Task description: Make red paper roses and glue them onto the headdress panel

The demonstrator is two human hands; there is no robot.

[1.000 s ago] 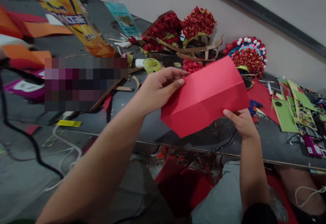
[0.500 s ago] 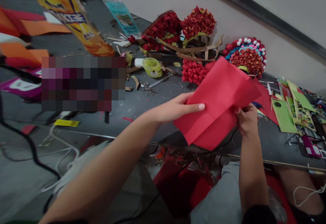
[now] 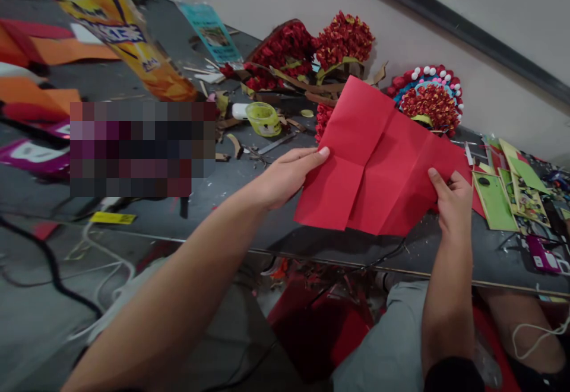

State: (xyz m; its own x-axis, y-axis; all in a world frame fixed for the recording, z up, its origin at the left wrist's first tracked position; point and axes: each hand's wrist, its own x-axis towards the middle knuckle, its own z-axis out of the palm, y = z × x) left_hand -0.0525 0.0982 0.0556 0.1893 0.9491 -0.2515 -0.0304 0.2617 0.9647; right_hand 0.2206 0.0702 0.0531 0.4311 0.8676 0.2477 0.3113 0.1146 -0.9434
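Between my hands, above the front edge of the dark table (image 3: 231,202), a sheet of red paper (image 3: 378,166) is spread, with several creases across it. My left hand (image 3: 289,175) pinches its left edge, thumb on top and fingers behind. On the right side my right hand (image 3: 452,199) grips the sheet in the same way, thumb on the front face. Behind the sheet stand red flower clusters (image 3: 345,38) with brown strips, partly hidden by it. A round ornament with white beads (image 3: 430,101) leans near the wall.
Left of the hands are a yellow cup (image 3: 263,120), a clear bottle with a blue label (image 3: 209,27) and a yellow packet (image 3: 120,32). Green pieces (image 3: 495,199) and a purple device (image 3: 543,254) lie on the right. A black cable (image 3: 48,267) hangs at left.
The folded red paper has been opened out into a wider sheet. My right hand has shifted right, while my left hand first moved right and down, then slightly back left.
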